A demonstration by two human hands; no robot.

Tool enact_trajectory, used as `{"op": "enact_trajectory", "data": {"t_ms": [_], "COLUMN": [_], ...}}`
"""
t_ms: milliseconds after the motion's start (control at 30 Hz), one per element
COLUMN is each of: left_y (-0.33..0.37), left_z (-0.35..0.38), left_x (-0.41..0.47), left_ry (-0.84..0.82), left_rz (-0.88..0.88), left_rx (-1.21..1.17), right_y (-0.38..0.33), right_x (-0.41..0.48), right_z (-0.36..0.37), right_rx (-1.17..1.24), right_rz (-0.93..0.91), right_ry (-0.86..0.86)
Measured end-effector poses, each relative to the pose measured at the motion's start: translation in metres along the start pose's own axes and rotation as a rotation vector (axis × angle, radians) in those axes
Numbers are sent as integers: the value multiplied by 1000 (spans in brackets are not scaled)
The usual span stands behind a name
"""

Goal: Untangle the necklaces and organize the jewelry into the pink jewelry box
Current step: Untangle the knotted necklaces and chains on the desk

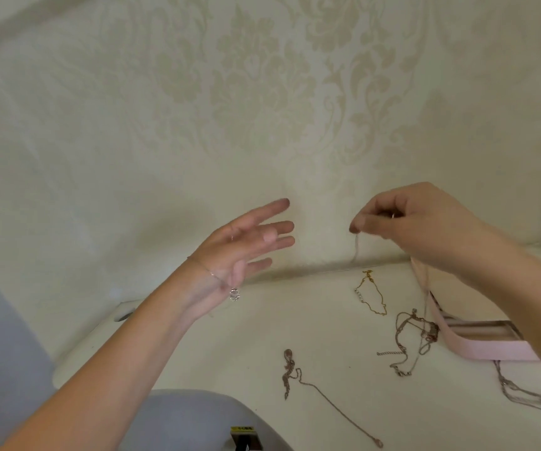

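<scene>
- Right hand [418, 222]: raised over the table [295, 323], thumb and fingertips pinching a thin chain [356, 250] that hangs down.
- Left hand [246, 245]: open, fingers spread, gripping nothing. A fine strand with a clear pendant [234, 294] crosses the wrist; worn or draped, I cannot tell.
- Tangle [415, 336]: knotted necklaces on the table, just beside the pink box [497, 351], which sits open and partly behind the right forearm.
- Step, as judged: separating one chain. Lift slowly, keep it slack, and let the free hand tease loops apart; pulling would likely tighten the knot.
- Loose pieces: gold bracelet [371, 296], long chain [327, 395], and more chains [529, 395] at lower right.
- Limits: the wall [262, 125] stands close behind and the table's rounded edge lies to the left. The mid-table is the best spot for laying out a freed chain.
</scene>
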State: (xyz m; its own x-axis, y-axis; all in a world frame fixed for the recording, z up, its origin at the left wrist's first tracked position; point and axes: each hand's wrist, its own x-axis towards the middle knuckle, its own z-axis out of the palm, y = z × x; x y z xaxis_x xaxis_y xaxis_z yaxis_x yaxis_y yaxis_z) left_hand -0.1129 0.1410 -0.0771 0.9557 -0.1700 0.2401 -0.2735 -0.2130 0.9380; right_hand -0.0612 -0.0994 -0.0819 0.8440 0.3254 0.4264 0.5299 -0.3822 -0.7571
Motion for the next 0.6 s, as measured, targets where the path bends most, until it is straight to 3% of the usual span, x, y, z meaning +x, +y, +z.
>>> {"op": "enact_trajectory", "data": {"t_ms": [67,133,233,367,500,600], "left_y": [-4,-8,-16,-23,-26,-29], "left_z": [-4,-4,2,18,29,31], "left_x": [3,9,16,23,30,33], "left_ry": [-109,-201,-377,-564,-626,-604], "left_rz": [-105,-166,-247,-301,-329,-347], "left_rx": [-142,-324,-540,-655,-734,-788], "right_y": [13,24,31,36,41,42], "right_x": [4,6,1,-6,-10,-11], "right_z": [9,19,38,61,66,68], "right_rx": [-169,-159,183,516,602,541], "right_rz": [65,117,179,168,114,115], "right_ry": [-81,-151,-389,-715,-822,-778]}}
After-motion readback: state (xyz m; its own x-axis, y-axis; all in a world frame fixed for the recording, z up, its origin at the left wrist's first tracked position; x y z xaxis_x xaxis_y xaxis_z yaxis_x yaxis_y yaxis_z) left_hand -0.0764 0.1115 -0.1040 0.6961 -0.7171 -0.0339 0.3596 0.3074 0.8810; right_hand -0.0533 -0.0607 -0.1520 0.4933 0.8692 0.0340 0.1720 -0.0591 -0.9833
